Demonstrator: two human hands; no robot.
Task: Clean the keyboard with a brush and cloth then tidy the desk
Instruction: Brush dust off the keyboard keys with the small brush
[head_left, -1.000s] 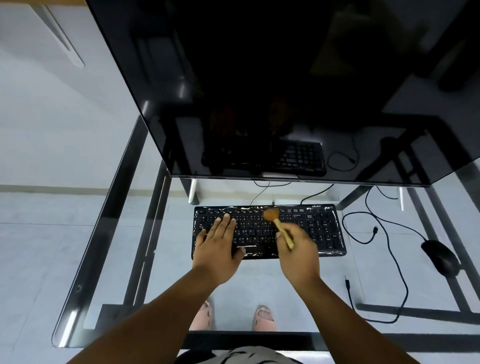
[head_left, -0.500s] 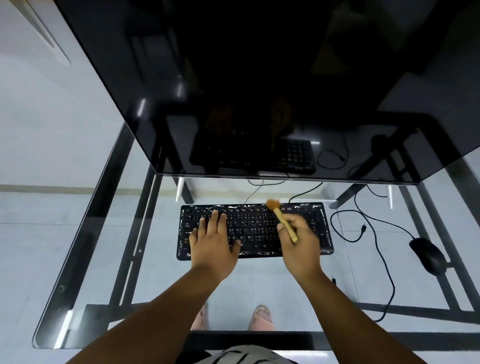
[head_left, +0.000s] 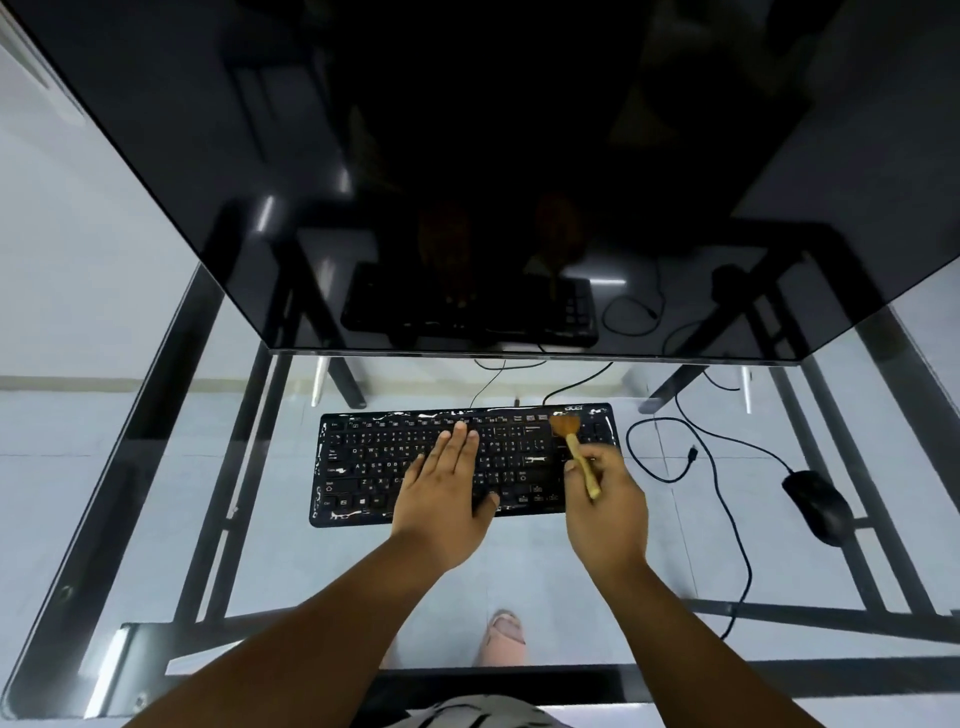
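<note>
A black keyboard (head_left: 363, 467) with white smears along its edges lies on the glass desk (head_left: 130, 519) below the monitor. My left hand (head_left: 447, 483) rests flat on the middle keys with straight fingers. My right hand (head_left: 605, 499) grips the wooden handle of a small brush (head_left: 574, 449). The brush's orange-brown bristles touch the keyboard's upper right keys. No cloth is in view.
A large dark monitor (head_left: 493, 156) fills the upper frame and overhangs the desk. A black mouse (head_left: 815, 504) lies at the right, its cable (head_left: 727, 519) looping across the glass. A loose cable end (head_left: 691, 453) sits just right of the keyboard. Feet show through the glass.
My right hand has swept the brush rightward along the keyboard's top rows toward the right end. My left hand has shifted right to the middle keys.
</note>
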